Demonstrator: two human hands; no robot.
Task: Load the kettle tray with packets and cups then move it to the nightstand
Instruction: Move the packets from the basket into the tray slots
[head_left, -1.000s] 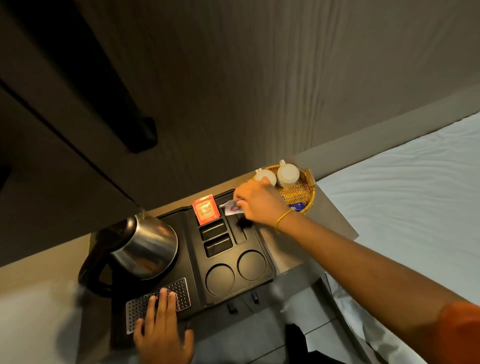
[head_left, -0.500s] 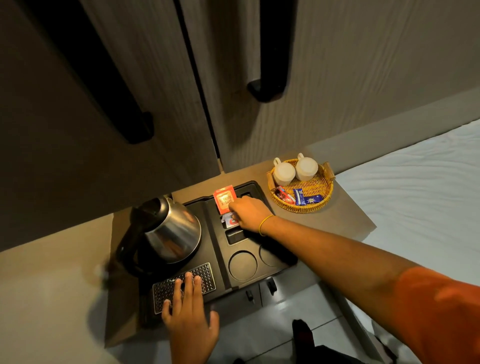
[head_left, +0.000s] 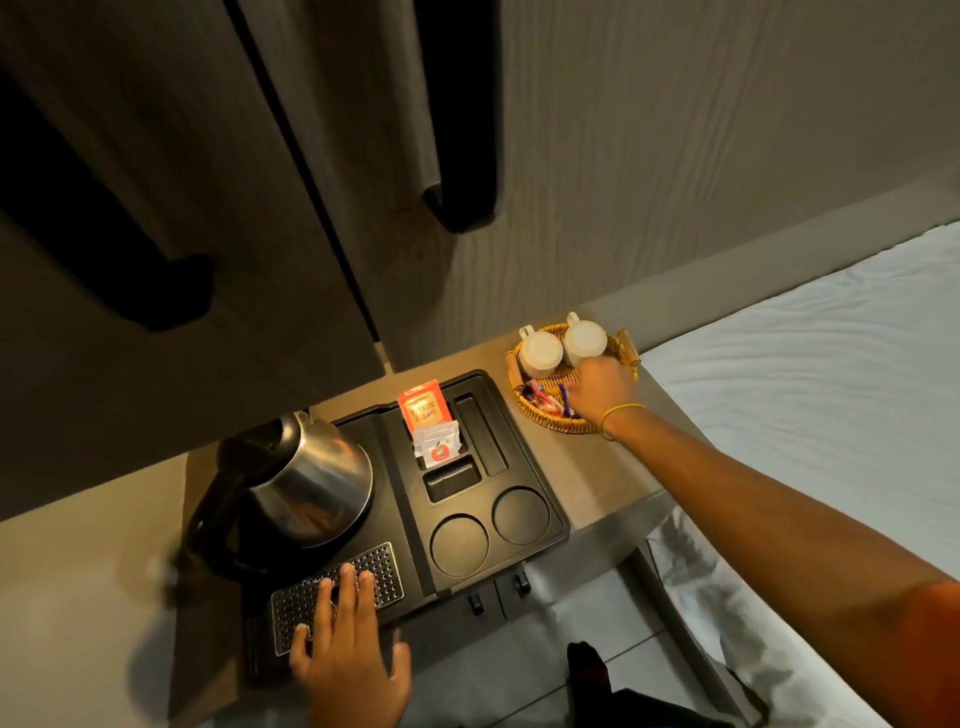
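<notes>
Right hand (head_left: 597, 387) has left the tray slots and is now in the wicker basket (head_left: 550, 423) over the remaining packets (head_left: 543, 399); grip we can't tell. White packet (head_left: 439, 444) now slotted beside the orange one (head_left: 423, 410) in the kettle tray (head_left: 540, 525). Left hand (head_left: 345, 654) still flat, open on the grille. Cups (head_left: 540, 353) still in the basket, far right; cup wells empty.

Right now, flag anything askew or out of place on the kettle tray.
Nothing spilled or damaged. The white sachet leans crooked against the upright orange packet rather than sitting square. Both round cup recesses are bare; the cups sit in the wicker basket.
</notes>
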